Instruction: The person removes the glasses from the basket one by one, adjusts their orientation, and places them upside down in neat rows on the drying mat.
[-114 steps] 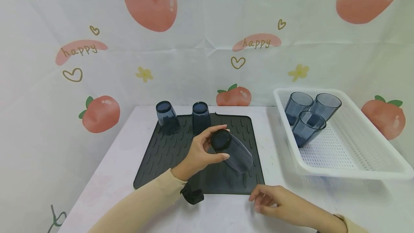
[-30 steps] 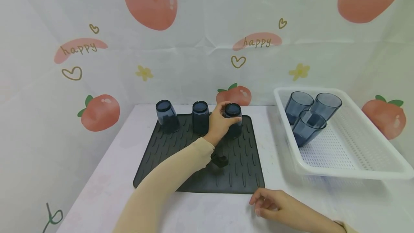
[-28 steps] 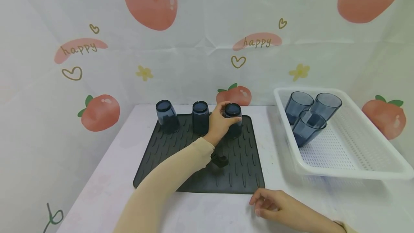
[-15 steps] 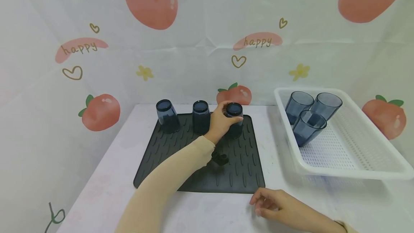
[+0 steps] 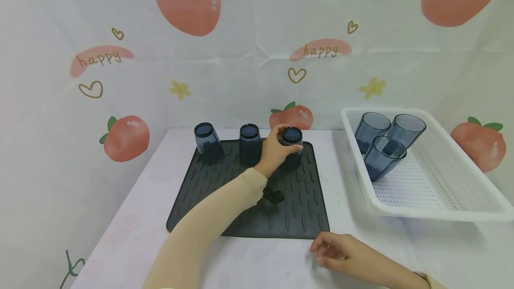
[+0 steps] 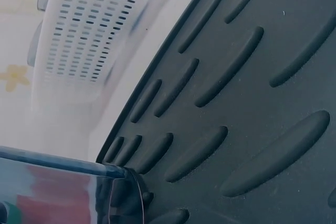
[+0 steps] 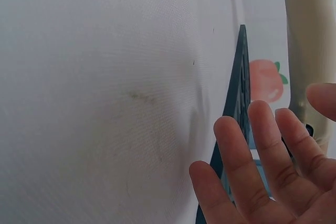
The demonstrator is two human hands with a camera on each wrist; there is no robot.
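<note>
My left hand (image 5: 274,151) grips a blue-tinted drinking glass (image 5: 292,155) that stands upside down at the back right of the black ridged mat (image 5: 249,222). Thumb and fingers reach round the glass near its upturned base. In the left wrist view, part of this glass (image 6: 52,187) shows at the lower left, over the mat's edge. To its left on the mat, two more upturned glasses stand along the back: a middle glass (image 5: 250,146) and a left glass (image 5: 208,144). My right hand (image 5: 335,251) rests on the table by the mat's front right corner, fingers loosely curled, holding nothing.
A white perforated basket (image 5: 433,215) stands on the right of the table. In its left part are three upright blue glasses, the front glass (image 5: 381,159) among them. A white cloth printed with tomatoes (image 5: 126,138) hangs behind the table.
From 3.8 seconds ago, my left hand has carried the tilted glass back and set it upside down beside the other two. Over the last second almost nothing moves; my right hand stays put.
</note>
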